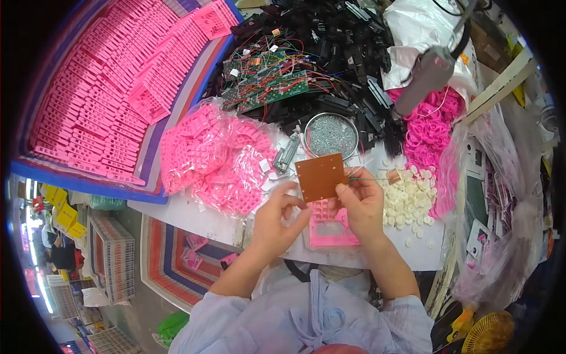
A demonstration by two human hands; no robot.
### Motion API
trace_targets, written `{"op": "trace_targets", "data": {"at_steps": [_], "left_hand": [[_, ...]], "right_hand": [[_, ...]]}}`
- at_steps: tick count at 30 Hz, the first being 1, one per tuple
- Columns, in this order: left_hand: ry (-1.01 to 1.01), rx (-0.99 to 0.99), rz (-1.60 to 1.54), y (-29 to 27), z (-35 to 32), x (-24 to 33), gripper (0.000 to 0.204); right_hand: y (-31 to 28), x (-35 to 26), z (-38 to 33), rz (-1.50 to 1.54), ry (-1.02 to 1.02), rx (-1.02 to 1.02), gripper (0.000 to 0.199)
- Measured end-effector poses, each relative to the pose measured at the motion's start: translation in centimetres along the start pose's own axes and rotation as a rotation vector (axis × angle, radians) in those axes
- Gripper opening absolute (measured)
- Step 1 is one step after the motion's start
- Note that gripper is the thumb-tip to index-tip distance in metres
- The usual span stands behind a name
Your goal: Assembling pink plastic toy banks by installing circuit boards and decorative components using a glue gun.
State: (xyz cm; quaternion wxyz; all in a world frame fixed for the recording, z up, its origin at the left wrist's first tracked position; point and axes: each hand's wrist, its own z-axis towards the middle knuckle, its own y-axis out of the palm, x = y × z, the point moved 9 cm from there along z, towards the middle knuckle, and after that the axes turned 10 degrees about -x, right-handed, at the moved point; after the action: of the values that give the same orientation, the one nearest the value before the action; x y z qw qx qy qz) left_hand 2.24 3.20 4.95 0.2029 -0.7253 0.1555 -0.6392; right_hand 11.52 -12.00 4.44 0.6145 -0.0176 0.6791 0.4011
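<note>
A flat brown circuit board [321, 178] with small holes along its edges is held up over the white table. My right hand [361, 199] pinches its right edge between thumb and fingers. A thin wire runs from the board to a small copper-coloured piece [393, 176]. My left hand [280, 219] is at the board's left side, fingers curved and apart, with nothing visible in it. Beneath the board, a pink plastic housing [333, 233] lies on the table, its upper part hidden by the board and my right hand.
Pink housings [94, 100] fill a large blue-rimmed tray at the upper left. Bagged pink keypads [218, 156] lie left of my hands. Wired green boards [265, 82], black parts [348, 53] and a round dish of screws [331, 135] are beyond. White buttons [410, 197] and pink loops [433, 121] lie right.
</note>
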Motion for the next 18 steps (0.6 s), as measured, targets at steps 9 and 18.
{"op": "trace_targets", "data": {"at_steps": [9, 18], "left_hand": [[0.237, 0.056, -0.184, -1.1, -0.2, 1.5, 0.044], [0.15, -0.097, -0.953, 2.0, 0.7, -2.0, 0.037]], "right_hand": [[1.6, 1.5, -0.5, -0.06, 0.149, -0.16, 0.031], [-0.6, 2.8, -1.1, -0.107, 0.24, -0.108, 0.016]]}}
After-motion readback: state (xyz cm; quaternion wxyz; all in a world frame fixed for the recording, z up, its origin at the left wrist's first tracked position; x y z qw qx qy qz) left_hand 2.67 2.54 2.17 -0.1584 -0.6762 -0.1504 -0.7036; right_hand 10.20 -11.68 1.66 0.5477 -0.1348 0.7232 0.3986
